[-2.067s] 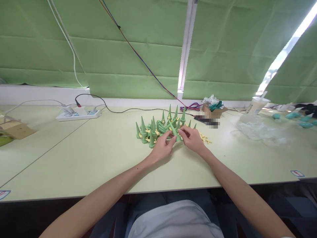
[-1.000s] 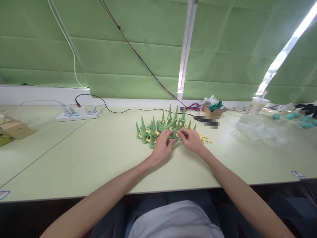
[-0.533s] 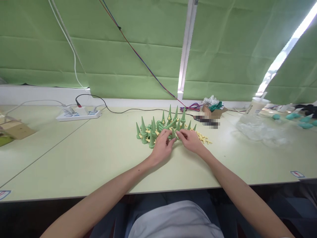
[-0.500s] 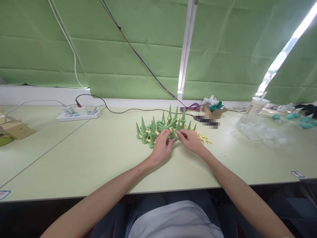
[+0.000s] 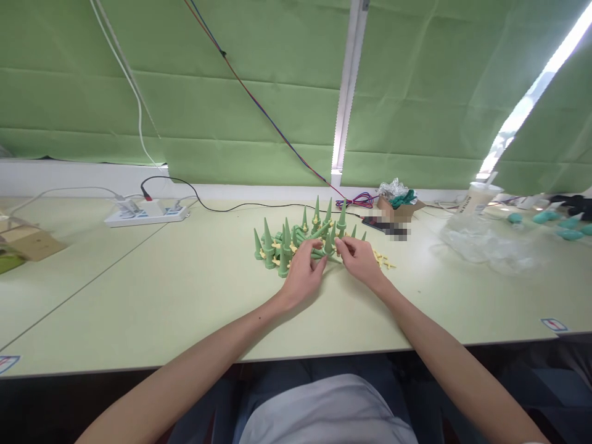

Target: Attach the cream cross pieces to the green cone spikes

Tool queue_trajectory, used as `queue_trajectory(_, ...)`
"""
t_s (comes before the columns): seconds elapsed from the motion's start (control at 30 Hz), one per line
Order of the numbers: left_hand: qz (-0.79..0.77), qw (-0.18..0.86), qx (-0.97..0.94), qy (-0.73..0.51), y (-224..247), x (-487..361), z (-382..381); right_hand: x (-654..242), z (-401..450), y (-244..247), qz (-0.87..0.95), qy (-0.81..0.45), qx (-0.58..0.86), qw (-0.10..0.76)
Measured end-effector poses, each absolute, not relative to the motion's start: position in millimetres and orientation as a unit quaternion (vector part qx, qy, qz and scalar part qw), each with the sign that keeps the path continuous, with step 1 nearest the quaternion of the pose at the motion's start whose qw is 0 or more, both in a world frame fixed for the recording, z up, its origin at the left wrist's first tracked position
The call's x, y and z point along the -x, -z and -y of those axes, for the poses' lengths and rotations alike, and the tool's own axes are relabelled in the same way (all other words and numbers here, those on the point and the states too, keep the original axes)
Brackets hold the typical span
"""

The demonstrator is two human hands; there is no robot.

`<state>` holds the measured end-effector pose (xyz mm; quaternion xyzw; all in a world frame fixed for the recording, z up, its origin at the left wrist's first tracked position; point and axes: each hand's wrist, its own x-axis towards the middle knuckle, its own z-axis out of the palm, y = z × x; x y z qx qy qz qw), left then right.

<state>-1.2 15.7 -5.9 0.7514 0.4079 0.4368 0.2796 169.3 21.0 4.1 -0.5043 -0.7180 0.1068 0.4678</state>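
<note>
Several green pointed cones (image 5: 269,246) stand upright in a cluster on the table, many with small yellow pieces at their sides. My left hand (image 5: 301,271) is closed around the lower part of one green cone (image 5: 328,245) at the cluster's front, thumb on the near side. Just to the right, the fingertips of my right hand (image 5: 361,260) are pinched together close to this cone; whatever they hold is hidden. Loose small yellow pieces (image 5: 385,260) lie in a pile behind and right of my right hand. Green rod-like parts (image 5: 319,233) lie among the cones.
A white power strip (image 5: 148,213) with plugs sits at the back left. A phone (image 5: 383,226), partly blurred out, and a small cardboard box (image 5: 400,209) are behind the yellow pile. Farther right are a drink cup (image 5: 478,198), a clear plastic bag (image 5: 490,243) and teal pieces (image 5: 548,216).
My right hand has shifted slightly right, opening a small gap from my left hand. The cone between them shows more fully now. My left hand stays nearly in place.
</note>
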Motion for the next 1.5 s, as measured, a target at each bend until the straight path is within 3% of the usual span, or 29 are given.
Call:
queue_trajectory(0.23,-0.413,0.326,-0.74,-0.419,-1,0,-12,-170,-19,-6,0.694,-0.146,0.478,0.518)
queue_trajectory(0.4,-0.415,0.403,-0.715,-0.393,2,1,-12,-170,-16,-7,0.723,-0.172,0.452,0.493)
queue_trajectory(0.67,-0.398,0.43,-0.715,-0.382,5,2,-13,-172,-15,-8,0.733,-0.192,0.448,0.475)
queue_trajectory(1.5,-0.406,0.329,-0.768,-0.371,-3,0,-9,-172,-17,-10,0.748,-0.143,0.458,0.459)
